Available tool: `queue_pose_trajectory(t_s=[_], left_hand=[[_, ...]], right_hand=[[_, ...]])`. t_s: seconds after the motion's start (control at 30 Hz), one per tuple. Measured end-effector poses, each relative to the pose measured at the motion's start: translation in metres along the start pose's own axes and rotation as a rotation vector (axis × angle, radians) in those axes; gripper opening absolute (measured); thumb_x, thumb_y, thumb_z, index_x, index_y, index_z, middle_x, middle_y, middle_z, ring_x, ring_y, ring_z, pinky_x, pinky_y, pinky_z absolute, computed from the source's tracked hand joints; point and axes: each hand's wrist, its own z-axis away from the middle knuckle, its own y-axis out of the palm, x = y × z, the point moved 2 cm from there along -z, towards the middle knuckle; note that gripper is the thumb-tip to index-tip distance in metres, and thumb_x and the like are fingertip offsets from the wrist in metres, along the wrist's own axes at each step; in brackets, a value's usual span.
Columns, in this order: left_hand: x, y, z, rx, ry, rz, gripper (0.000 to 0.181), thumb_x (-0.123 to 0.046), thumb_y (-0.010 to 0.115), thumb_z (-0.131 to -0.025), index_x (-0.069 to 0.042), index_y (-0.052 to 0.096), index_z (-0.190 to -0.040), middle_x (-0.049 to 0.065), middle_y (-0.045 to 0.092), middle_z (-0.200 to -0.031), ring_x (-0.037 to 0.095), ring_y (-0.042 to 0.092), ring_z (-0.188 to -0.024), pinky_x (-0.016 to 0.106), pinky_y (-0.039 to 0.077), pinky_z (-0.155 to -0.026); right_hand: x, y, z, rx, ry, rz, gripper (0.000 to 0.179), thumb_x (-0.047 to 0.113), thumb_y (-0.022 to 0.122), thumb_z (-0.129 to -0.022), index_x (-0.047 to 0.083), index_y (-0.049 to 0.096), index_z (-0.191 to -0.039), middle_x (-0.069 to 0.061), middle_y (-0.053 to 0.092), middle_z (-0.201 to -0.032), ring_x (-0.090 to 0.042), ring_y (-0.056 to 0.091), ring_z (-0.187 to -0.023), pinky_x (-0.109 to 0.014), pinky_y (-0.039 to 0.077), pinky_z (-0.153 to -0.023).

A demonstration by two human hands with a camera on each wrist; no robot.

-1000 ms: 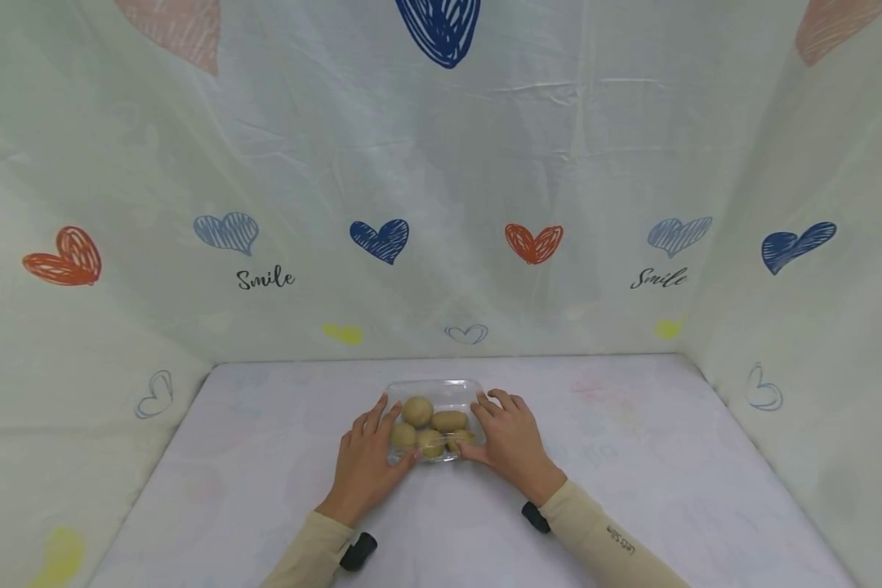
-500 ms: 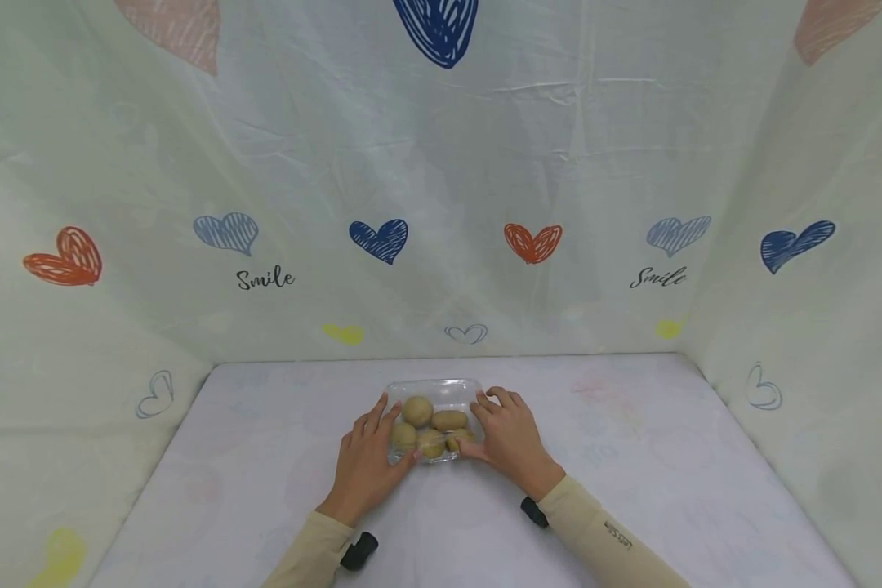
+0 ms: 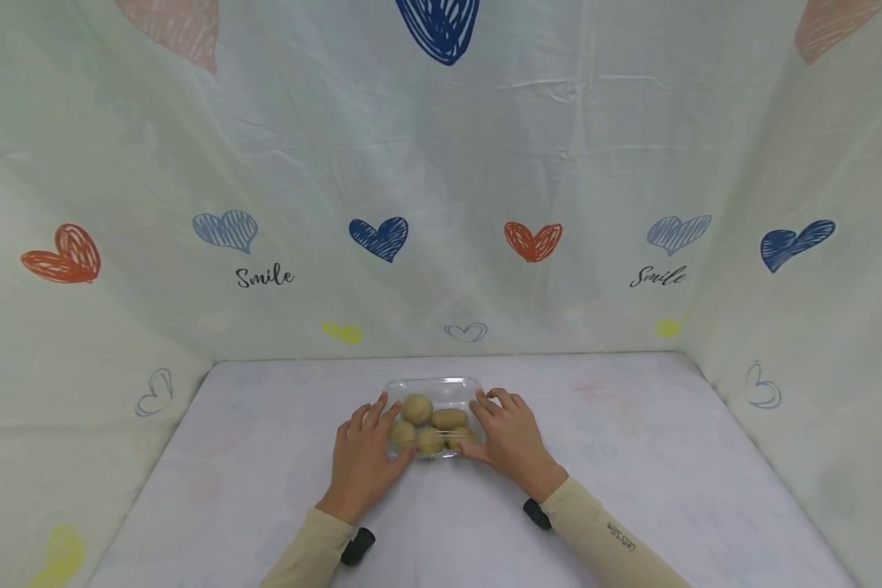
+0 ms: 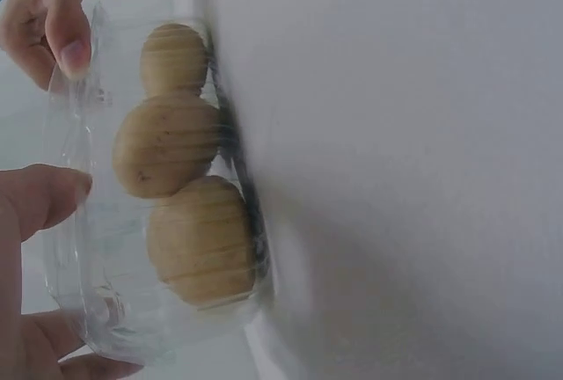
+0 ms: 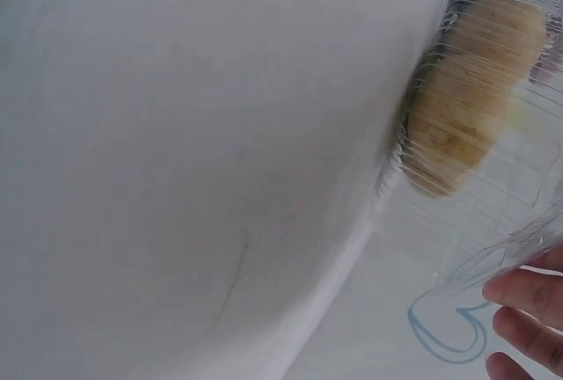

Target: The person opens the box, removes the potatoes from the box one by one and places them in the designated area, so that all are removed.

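Observation:
A clear plastic container with several yellow-brown potatoes in it lies on the table between my hands. My left hand grips its left end, thumb at the near rim and fingers along the side. At the right end my right hand holds it likewise, with the thumb at the near corner. In the left wrist view, potatoes show through the ribbed wall, and both thumbs press the rim. The right wrist view has fingertips at the container's edge; the rest of that hand is out of frame.
A white cloth covers the table. Behind and to both sides hangs a pale curtain printed with hearts and the word "Smile". Each wrist carries a small black device, such as the one below the right hand.

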Motion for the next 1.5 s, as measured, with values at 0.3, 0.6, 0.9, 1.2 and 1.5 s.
queue_pose_trajectory(t_s=[0.3, 0.6, 0.9, 1.2, 1.5], left_hand=[[0.002, -0.004, -0.002, -0.06, 0.046, -0.066, 0.06, -0.044, 0.084, -0.083, -0.009, 0.074, -0.131, 0.015, 0.066, -0.143, 0.036, 0.059, -0.126, 0.057, 0.05, -0.097], [0.002, -0.005, -0.002, -0.098, 0.076, -0.079, 0.058, -0.043, 0.088, -0.081, -0.008, 0.077, -0.126, 0.014, 0.07, -0.138, 0.034, 0.062, -0.122, 0.054, 0.052, -0.095], [0.004, -0.004, -0.002, -0.098, 0.075, -0.05, 0.059, -0.044, 0.089, -0.081, -0.008, 0.077, -0.126, 0.014, 0.07, -0.137, 0.033, 0.062, -0.121, 0.054, 0.051, -0.095], [0.003, -0.005, -0.002, -0.107, 0.056, -0.016, 0.059, -0.043, 0.09, -0.08, -0.007, 0.078, -0.125, 0.015, 0.07, -0.137, 0.033, 0.062, -0.122, 0.053, 0.051, -0.094], [0.004, -0.003, -0.001, -0.083, 0.017, 0.039, 0.062, -0.041, 0.093, -0.078, -0.007, 0.077, -0.127, 0.015, 0.068, -0.14, 0.034, 0.061, -0.122, 0.053, 0.05, -0.095]], right_hand=[[-0.003, 0.001, 0.002, -0.011, -0.072, 0.025, 0.065, 0.059, 0.09, -0.07, 0.005, 0.078, -0.103, -0.013, 0.079, -0.112, -0.027, 0.069, -0.098, -0.037, 0.06, -0.08], [-0.005, 0.0, 0.003, 0.037, -0.148, 0.087, 0.068, 0.062, 0.087, -0.077, 0.003, 0.076, -0.108, -0.014, 0.078, -0.116, -0.028, 0.07, -0.105, -0.034, 0.062, -0.082], [-0.007, 0.001, 0.005, 0.023, -0.206, 0.109, 0.068, 0.062, 0.087, -0.076, 0.004, 0.078, -0.11, -0.015, 0.078, -0.116, -0.031, 0.072, -0.111, -0.036, 0.062, -0.088], [-0.008, -0.002, 0.007, 0.059, -0.226, 0.12, 0.059, 0.052, 0.087, -0.082, 0.002, 0.075, -0.113, -0.015, 0.077, -0.12, -0.031, 0.07, -0.116, -0.037, 0.061, -0.09], [-0.013, -0.003, 0.006, 0.054, -0.147, 0.037, 0.06, 0.05, 0.087, -0.08, 0.004, 0.074, -0.117, -0.01, 0.076, -0.125, -0.027, 0.069, -0.112, -0.037, 0.059, -0.09]])
